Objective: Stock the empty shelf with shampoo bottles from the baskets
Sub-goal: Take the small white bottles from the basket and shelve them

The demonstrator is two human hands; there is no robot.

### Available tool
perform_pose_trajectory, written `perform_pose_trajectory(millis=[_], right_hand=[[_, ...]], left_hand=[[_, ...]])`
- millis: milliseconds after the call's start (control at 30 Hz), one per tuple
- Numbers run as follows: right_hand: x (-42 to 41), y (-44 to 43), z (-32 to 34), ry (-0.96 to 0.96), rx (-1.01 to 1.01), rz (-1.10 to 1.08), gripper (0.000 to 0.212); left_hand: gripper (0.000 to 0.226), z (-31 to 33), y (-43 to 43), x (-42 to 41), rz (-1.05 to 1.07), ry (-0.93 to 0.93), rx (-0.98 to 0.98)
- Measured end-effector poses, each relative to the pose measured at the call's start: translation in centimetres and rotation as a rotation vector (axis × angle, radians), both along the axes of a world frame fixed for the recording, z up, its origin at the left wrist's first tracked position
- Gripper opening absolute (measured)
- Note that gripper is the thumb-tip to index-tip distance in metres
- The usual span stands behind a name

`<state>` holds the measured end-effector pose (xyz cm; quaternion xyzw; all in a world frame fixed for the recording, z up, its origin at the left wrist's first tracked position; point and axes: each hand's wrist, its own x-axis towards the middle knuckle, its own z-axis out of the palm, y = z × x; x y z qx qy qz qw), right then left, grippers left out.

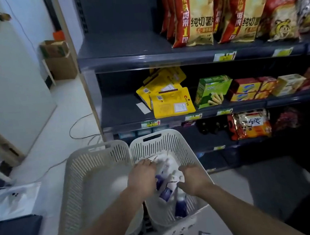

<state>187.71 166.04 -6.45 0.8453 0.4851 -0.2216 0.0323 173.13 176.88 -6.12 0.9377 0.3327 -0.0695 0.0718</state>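
Shelf (pixel 117 45) first: has anything gone up yet?

No bottle stands on it. The left stretch of the dark top board is bare, right up to the potato crisp bags (pixel 200 16). The board below has a bare left end too, beside the yellow pouches (pixel 171 102). I cannot say which of the two is the one meant.

And the stock?

All I can see of it is in the right basket (pixel 173 144), one of two white slotted baskets on the floor below the shelf. The shampoo bottles (pixel 166 192) lie there in a loose heap, white with purple labels. I count several but the blur stops me giving a number. The left basket (pixel 75 182), touching the other at the rim, shows only its pale floor.

What are the hands doing?

Both are down inside the right basket, on the heap. The left hand (pixel 143 175) has its fingers curled over the top of a white bottle at the far side, which reads as a grasp. The right hand (pixel 193 179) sits on the near side with its knuckles bent, but its fingertips are hidden beneath it. I cannot tell whether it has closed on a bottle or merely rests on one.

So where does that put the job?

At a pick-up, I judge, with nothing lifted clear of the rim. Everything visible has yet to be carried up and stood on the board.
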Motion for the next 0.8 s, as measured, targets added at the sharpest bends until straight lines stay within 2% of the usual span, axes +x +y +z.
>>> perform_pose_trajectory(millis=[67,300,400,500,600,700,800], right_hand=[[1.3,0.3,-1.7,0.03,-0.036,-0.053,0.056],[4.4,0.6,-8.0,0.155,-0.155,-0.192,0.053],[4.8,0.6,-11.0,0.271,-0.201,-0.246,0.057],[5.7,1.1,-14.3,0.322,-0.247,-0.317,0.049],[6.2,1.9,-17.9,0.41,-0.254,-0.445,0.041],[6.3,2.7,-21.5,0.493,-0.249,-0.61,0.038],[6.4,3.1,-23.9,0.536,-0.229,-0.769,0.029]], left_hand=[[0.049,-1.8,0.7,2.0,-0.03,0.028,-0.036],[0.026,-9.0,1.7,6.8,-0.081,0.138,-0.173],[0.032,-12.4,1.5,8.1,-0.088,0.201,-0.213],[0.031,-16.3,1.4,9.4,-0.078,0.234,-0.288],[0.032,-20.1,1.1,10.6,-0.022,0.237,-0.428],[0.028,-24.0,0.9,11.4,0.128,0.154,-0.582],[0.034,-26.6,0.6,11.8,0.241,0.108,-0.623]])
